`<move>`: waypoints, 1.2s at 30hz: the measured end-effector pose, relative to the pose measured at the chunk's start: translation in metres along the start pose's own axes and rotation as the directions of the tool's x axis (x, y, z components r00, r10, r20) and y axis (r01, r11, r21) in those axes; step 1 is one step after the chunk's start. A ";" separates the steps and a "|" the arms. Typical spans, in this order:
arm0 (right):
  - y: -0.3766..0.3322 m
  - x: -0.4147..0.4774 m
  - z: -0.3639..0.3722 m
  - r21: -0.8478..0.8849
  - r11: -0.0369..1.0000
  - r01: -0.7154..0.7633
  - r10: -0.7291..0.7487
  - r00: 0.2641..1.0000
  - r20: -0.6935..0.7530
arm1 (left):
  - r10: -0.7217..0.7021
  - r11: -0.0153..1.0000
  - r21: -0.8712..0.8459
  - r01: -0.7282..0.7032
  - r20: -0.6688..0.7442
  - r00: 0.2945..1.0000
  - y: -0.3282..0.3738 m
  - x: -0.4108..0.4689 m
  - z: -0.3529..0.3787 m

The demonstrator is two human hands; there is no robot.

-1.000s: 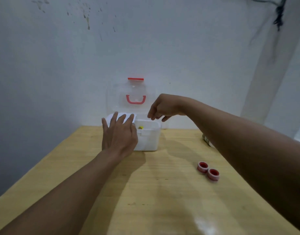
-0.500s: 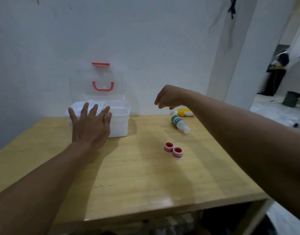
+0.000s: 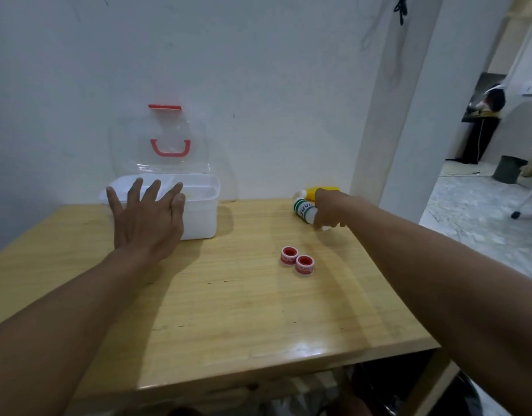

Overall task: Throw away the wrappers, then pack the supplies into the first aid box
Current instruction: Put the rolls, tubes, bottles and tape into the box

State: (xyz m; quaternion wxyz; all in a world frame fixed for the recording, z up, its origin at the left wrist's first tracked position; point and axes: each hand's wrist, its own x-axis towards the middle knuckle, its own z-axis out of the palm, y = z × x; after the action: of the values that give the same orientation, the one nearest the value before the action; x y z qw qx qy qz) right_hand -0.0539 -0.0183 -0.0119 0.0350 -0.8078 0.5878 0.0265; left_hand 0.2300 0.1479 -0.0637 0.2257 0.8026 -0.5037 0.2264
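Our right hand [image 3: 327, 209] covers the near end of the white bottle [image 3: 304, 209], so we cannot tell the grip; the yellow bottle [image 3: 320, 192] behind is mostly hidden, and the label print is unreadable

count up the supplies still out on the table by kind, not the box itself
Tape rolls, red and white: 2
Bottles lying on their sides: 2, a white bottle with a green label under the right hand, and a yellow bottle behind it
Total: 4
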 end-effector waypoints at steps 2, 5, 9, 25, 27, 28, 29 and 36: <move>0.001 0.001 -0.003 0.041 0.999 0.010 -0.009 0.999 -0.036 | 0.000 1.000 -0.009 0.000 -0.010 1.000 0.000 0.001 0.000; -0.004 0.002 -0.014 0.130 0.990 0.058 -0.038 0.987 -0.153 | -0.016 0.998 -0.055 0.012 -0.056 0.998 0.000 0.002 -0.002; -0.022 0.002 -0.035 0.235 0.955 0.183 -0.107 0.948 -0.301 | -0.038 0.998 -0.051 0.035 -0.067 0.997 -0.002 0.001 -0.004; -0.147 0.002 -0.112 0.435 0.739 0.515 -0.269 0.817 -0.511 | -0.037 0.999 0.005 0.038 -0.078 0.996 -0.014 0.001 0.007; -0.162 0.005 -0.106 0.406 0.740 0.537 -0.302 0.804 -0.512 | -0.035 0.999 0.005 0.036 -0.074 0.997 -0.014 0.001 0.007; -0.169 0.007 -0.102 0.387 0.745 0.543 -0.321 0.801 -0.504 | -0.036 0.999 0.005 0.036 -0.074 0.997 -0.014 0.000 0.007; -0.176 0.008 -0.098 0.361 0.755 0.548 -0.342 0.798 -0.496 | -0.037 0.999 0.005 0.037 -0.075 0.997 -0.014 0.000 0.007; -0.206 0.017 -0.066 0.173 0.834 0.524 -0.422 0.808 -0.412 | -0.039 0.999 -0.001 0.039 -0.066 0.997 -0.016 -0.001 0.004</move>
State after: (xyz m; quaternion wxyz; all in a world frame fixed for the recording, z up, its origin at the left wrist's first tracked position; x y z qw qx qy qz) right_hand 0.1473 0.0226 0.0574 0.0465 -0.9073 0.3596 -0.2130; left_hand 0.2445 0.1526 -0.0698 0.2466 0.8042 -0.4805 0.2482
